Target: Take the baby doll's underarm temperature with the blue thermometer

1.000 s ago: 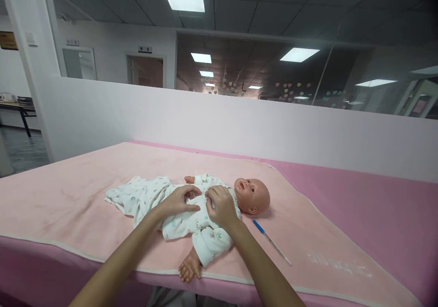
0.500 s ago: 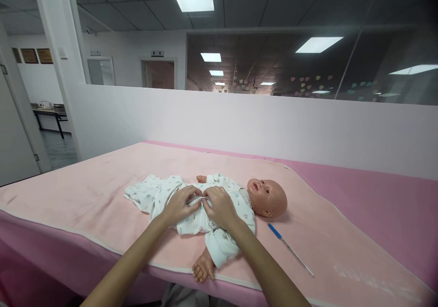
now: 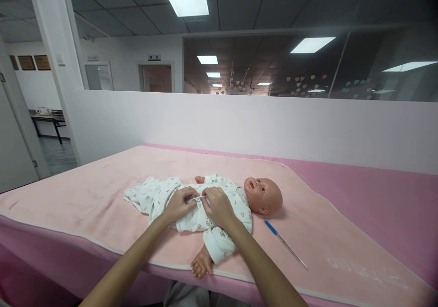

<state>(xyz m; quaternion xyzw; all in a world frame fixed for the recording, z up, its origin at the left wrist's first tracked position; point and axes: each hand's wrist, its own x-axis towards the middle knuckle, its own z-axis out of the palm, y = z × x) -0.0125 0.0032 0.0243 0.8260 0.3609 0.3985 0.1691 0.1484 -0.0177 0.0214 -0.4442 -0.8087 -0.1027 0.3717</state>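
Observation:
A baby doll lies on its back, head to the right, dressed in a white printed baby outfit. Over the doll's belly, my left hand pinches the white front edge of the outfit. Close beside it, my right hand has thumb and fingers together on the same edge, nearer the chest. A short white strip of cloth stretches between my fingertips; whether a fastener is there I cannot tell. One doll hand sticks out of the near sleeve, below my right forearm.
A thin stick with a blue end lies right of the doll. Under everything is a peach pad over a pink cover. A white low wall rises behind, and the pad's near edge runs close to my body.
The view has shifted slightly. Both hands stay at the belly of the outfit, and the cloth strip between my fingertips looks straighter and more exposed.

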